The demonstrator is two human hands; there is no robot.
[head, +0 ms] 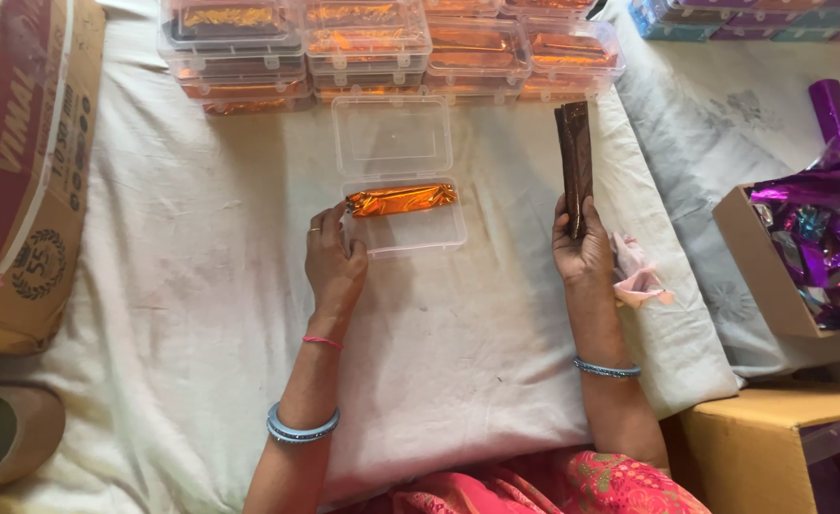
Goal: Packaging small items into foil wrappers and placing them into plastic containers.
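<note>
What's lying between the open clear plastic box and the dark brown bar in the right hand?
Nothing: in the head view, only bare white cloth lies between the open clear plastic box and the dark brown bar held by the right hand.

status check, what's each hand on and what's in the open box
Left hand touching the clear box, lid open. One orange foil bar inside. Right hand holds dark brown bars upright. Nothing between hand and box.

Open clear box (403,228) w/ orange bar (401,199); brown bars (575,162) upright.
</note>
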